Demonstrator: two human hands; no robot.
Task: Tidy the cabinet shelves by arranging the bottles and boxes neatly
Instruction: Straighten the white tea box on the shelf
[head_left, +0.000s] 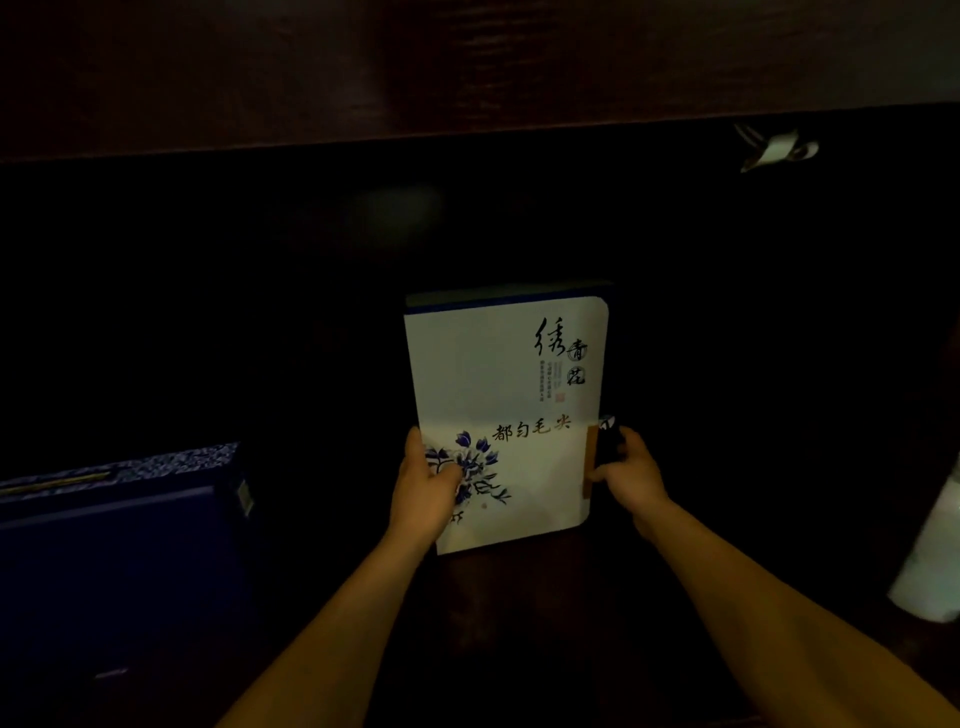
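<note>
White tea gift box (506, 410) w/ blue floral print stands centre of dark cabinet shelf (322, 322). Left hand (423, 491) grips box's lower-left edge, thumb over flowers. Right hand (631, 475) closed on lower-right edge at clasp. Dark blue box (119, 545) lies well apart, to left.

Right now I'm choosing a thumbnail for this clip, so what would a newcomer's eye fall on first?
The bright white box with blue flowers and calligraphy, at the centre of the dark cabinet, stands out at once. The left hand grips its lower left edge and the right hand its lower right edge. Next comes the dark blue box at lower left.
</note>
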